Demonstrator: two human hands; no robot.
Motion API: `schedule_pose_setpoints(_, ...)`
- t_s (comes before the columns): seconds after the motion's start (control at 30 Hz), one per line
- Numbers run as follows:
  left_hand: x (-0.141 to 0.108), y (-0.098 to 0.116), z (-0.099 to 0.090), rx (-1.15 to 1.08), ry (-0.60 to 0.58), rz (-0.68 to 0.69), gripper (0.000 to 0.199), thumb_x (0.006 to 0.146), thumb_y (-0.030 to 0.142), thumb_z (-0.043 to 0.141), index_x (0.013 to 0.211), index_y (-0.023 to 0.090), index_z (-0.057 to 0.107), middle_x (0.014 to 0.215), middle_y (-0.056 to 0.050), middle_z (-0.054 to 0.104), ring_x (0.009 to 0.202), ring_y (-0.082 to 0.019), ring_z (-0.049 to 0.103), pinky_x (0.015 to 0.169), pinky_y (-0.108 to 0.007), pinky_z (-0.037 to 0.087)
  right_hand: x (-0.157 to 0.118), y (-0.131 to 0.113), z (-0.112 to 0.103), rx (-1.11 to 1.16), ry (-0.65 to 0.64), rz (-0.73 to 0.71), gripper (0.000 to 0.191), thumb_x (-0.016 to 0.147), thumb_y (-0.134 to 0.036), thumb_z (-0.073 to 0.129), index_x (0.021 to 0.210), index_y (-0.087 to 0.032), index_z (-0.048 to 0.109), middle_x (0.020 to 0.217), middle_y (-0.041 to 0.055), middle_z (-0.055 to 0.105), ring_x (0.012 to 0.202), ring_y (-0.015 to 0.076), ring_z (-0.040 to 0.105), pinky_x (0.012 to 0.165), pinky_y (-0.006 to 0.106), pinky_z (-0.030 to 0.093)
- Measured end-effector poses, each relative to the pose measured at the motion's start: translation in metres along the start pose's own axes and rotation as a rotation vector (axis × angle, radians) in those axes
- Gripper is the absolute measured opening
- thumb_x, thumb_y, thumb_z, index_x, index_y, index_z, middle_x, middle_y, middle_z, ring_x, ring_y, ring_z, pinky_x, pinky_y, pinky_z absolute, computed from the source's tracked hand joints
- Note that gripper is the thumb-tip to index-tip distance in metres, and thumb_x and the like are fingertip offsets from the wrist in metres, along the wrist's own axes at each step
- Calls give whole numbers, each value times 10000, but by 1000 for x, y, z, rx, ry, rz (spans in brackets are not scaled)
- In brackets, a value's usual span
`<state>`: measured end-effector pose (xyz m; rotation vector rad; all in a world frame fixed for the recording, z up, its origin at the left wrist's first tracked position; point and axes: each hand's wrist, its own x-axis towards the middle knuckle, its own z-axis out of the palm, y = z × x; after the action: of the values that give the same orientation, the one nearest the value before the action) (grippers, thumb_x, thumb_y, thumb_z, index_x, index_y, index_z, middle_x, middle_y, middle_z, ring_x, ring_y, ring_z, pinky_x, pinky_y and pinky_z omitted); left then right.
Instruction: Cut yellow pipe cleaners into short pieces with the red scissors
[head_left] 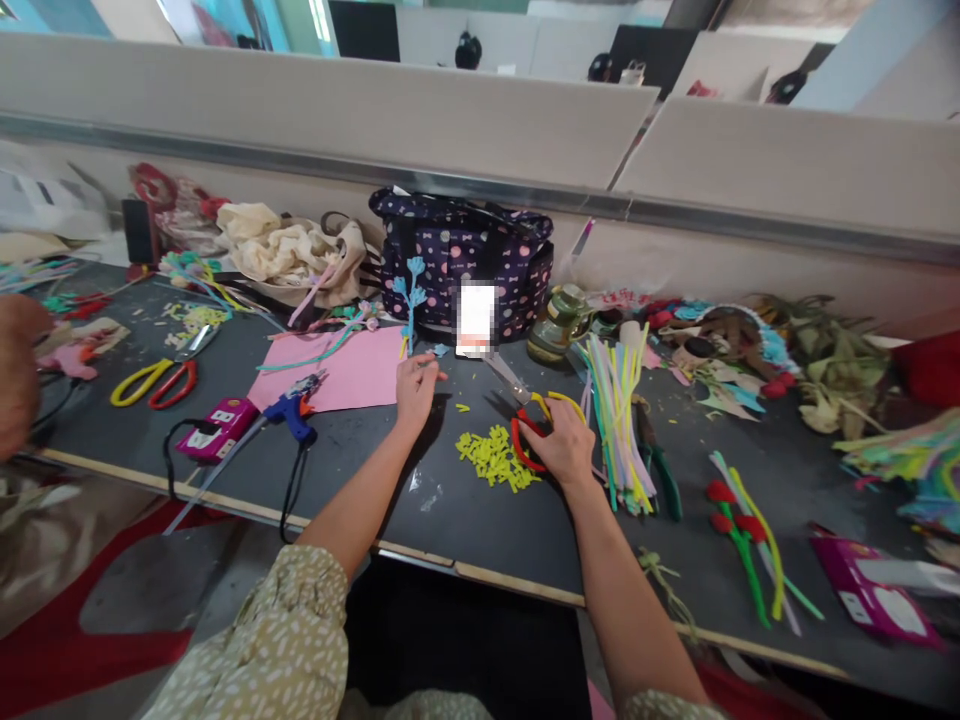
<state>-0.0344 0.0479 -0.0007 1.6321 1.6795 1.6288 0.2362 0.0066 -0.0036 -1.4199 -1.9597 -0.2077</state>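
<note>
My right hand grips a pair of scissors with red and yellow handles, blades pointing away and to the left. Below them lies a heap of short yellow-green pipe cleaner pieces. My left hand rests by the right edge of a pink sheet, fingers curled; whatever they hold is hidden. Just above it a light blue pipe cleaner flower stands up before the bag; whether its stem is in my fingers is unclear. A phone with a blurred screen leans against the bag.
Behind stands a dark patterned bag, with a green jar beside it. To the right lie bundled pipe cleaners and green-handled pliers. At left are a blue glue gun, other scissors and another person's arm.
</note>
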Motion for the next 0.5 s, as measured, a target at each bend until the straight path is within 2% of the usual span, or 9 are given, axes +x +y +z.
schedule_pose_setpoints(0.03, 0, 1, 0, 27, -3, 21, 143, 844, 269, 593, 805, 219, 721, 1129, -75, 633, 1139, -250, 509, 1024, -428, 369, 0, -1, 0, 3, -5, -10, 503, 826, -548, 594, 1124, -143, 614, 1028, 134, 686, 983, 262, 633, 790, 360, 504)
schedule_pose_setpoints(0.07, 0, 2, 1, 53, -9, 38, 114, 794, 227, 649, 885, 220, 718, 1161, -79, 616, 1153, -255, 501, 1030, -432, 369, 0, -2, -1, 5, -11, -18, 508, 826, -550, 592, 1127, -142, 614, 1037, 136, 683, 985, 263, 632, 799, 364, 501)
schedule_pose_setpoints(0.13, -1, 5, 1, 82, -31, 54, 219, 750, 180, 688, 964, 222, 702, 1180, -82, 603, 1161, -256, 500, 1034, -437, 374, 0, -4, -2, 6, -29, -26, 512, 829, -550, 588, 1133, -140, 613, 1046, 139, 681, 982, 266, 630, 802, 368, 497)
schedule_pose_setpoints(0.23, -2, 12, 2, 89, -96, 55, 32, 783, 216, 676, 759, 225, 694, 1056, -56, 652, 1113, -247, 524, 1014, -441, 389, 0, -5, -4, -1, -55, -29, 506, 832, -544, 585, 1136, -141, 614, 1040, 140, 681, 973, 270, 627, 780, 365, 493)
schedule_pose_setpoints(0.3, -4, 15, 2, 82, -153, 71, 172, 801, 248, 669, 632, 223, 656, 970, -41, 674, 1077, -242, 536, 992, -437, 399, 0, -6, -3, -8, -63, -32, 498, 831, -540, 587, 1131, -144, 616, 1049, 141, 678, 964, 270, 626, 766, 362, 490)
schedule_pose_setpoints(0.33, -5, 17, 2, 78, -181, 84, 180, 804, 250, 668, 626, 224, 656, 963, -39, 679, 1069, -239, 536, 986, -433, 401, 0, -6, -3, -12, -67, -34, 497, 829, -541, 589, 1128, -145, 617, 1053, 141, 677, 958, 268, 625, 761, 361, 490)
schedule_pose_setpoints(0.43, -7, 19, 3, 89, -258, 129, 51, 781, 200, 684, 797, 239, 711, 1040, -43, 666, 1080, -235, 523, 989, -423, 392, 0, -7, -1, -10, -82, -35, 499, 829, -551, 586, 1129, -152, 615, 1042, 132, 675, 955, 263, 623, 759, 360, 489)
schedule_pose_setpoints(0.5, -7, 20, 3, 105, -306, 147, 146, 762, 176, 696, 886, 249, 718, 1062, -44, 651, 1081, -237, 515, 989, -421, 389, 0, -7, 0, -3, -90, -28, 499, 831, -556, 582, 1133, -161, 613, 1037, 126, 673, 965, 262, 619, 762, 360, 488)
